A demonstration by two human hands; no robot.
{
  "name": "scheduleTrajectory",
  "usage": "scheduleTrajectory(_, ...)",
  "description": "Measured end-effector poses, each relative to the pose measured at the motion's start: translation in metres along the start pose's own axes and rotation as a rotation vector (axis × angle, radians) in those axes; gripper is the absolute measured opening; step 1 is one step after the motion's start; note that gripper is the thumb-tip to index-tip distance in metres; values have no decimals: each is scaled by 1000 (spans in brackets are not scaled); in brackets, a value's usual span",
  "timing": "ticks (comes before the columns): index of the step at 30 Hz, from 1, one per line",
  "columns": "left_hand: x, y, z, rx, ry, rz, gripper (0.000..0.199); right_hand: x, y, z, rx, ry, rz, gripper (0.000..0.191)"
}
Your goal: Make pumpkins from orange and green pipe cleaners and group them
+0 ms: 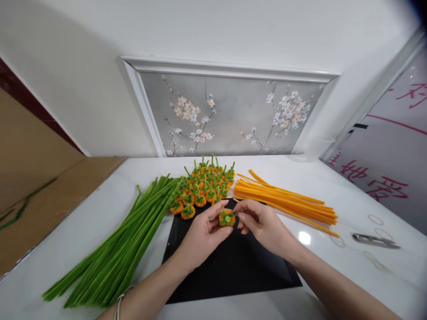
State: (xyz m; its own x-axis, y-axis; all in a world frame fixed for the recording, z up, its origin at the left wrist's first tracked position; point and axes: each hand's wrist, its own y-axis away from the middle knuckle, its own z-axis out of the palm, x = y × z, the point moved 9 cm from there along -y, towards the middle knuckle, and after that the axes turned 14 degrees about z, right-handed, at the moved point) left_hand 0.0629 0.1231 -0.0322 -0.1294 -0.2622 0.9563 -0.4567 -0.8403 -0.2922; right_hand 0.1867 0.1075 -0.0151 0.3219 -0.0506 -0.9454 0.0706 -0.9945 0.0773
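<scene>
Above the black mat (230, 266), my left hand (207, 231) holds a small orange pipe-cleaner piece (227, 218) with green leaves on top, its fingers wrapped round the left side. My right hand (258, 222) is close to the piece's right side, thumb and index finger pinched together. What those fingertips hold, if anything, is too small to make out. Behind the hands stand several finished orange pieces with green stems (207, 180).
Long green pipe cleaners (123, 249) lie on the white table (133, 166) at the left. Orange pipe cleaners (287, 201) lie at the right, near scissors or snips (375, 240) and several rubber bands (376, 219). A brown cardboard surface (66, 191) borders the table's left.
</scene>
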Motion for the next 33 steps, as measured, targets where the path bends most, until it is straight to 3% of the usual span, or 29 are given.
scheduleTrajectory(5, -1, -1, -7, 63, -24, -33, 55, 5, -2, 3, -7, -45, 30, 13)
scheduleTrajectory(12, 8, 2, -1, -35, -240, 117, 21, 3, 0, 12, -31, -72, 66, 11)
scheduleTrajectory(18, 10, 4, 3, -104, -406, 126, 12, -27, 17, 12, 122, 357, -224, 22)
scheduleTrajectory(22, 5, 4, 4, -107, -326, 95, 6, -26, 20, 16, 139, 497, -232, 24)
scheduleTrajectory(27, 0, 6, 7, -112, -244, 47, 3, -23, 16, 10, 161, 360, -185, 22)
scheduleTrajectory(33, -3, 5, 8, -42, 18, -59, 7, -1, 8, 9, 126, 75, 4, 15)
